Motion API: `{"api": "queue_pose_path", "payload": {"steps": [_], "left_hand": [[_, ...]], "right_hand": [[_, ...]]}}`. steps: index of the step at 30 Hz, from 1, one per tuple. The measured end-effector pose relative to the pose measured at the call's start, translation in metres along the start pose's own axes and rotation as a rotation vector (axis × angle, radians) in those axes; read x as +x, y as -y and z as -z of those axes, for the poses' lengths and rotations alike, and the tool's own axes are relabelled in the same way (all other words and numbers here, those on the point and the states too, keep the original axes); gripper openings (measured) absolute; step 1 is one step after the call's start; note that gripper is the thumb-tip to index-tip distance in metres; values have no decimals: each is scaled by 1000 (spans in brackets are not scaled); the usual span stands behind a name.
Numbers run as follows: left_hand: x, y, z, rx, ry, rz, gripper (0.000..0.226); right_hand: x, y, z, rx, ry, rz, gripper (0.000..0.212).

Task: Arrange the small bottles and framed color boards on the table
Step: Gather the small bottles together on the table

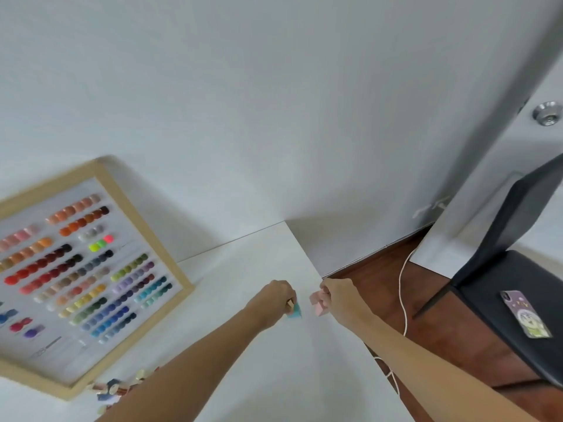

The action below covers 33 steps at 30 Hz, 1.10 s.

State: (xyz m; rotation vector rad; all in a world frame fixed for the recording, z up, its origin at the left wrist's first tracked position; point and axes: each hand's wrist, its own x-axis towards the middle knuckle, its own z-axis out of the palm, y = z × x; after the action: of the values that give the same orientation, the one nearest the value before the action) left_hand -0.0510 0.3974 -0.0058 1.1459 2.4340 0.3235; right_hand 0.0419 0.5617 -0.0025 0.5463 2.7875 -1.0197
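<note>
Now | L hand (275, 300) grips teal bottle (295, 310), tilted | R hand (336, 295) grips pink bottle (318, 303), tilted

Hands: two, left (275, 295) and right (338, 295), at 6 o'clock. Bottles in grip: teal (295, 312) one in left; pink (318, 303) pair, seemingly two, in right. Framed board (82, 269): one, at 9 o'clock. Loose bottle heap (118, 388) at 7 o'clock: several, too blurred to count. Chair (511, 269): one, at 3 o'clock. Phone (525, 313): one. Cable (403, 300): one.
</note>
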Motion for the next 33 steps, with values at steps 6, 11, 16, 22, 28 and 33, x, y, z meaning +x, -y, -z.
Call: {"api": "queue_pose_path", "payload": {"steps": [6,11,16,22,28,33], "left_hand": [[41,-11,-11,-8,-14,67,22],[60,-12,-15,7,-6,97,30],[69,-11,-18,27,-3,109,32],[72,-12,-16,5,8,91,31],[70,-14,-13,-53,6,89,37],[58,-13,-6,-68,19,93,52]], "right_hand": [[19,-8,1,-164,13,-27,21],[32,-6,-3,-202,29,-18,17],[36,-8,-5,-194,9,-2,17],[35,-14,-8,-127,-23,4,21],[29,-11,-5,-91,-16,3,24],[22,-6,1,-140,-23,14,27]]}}
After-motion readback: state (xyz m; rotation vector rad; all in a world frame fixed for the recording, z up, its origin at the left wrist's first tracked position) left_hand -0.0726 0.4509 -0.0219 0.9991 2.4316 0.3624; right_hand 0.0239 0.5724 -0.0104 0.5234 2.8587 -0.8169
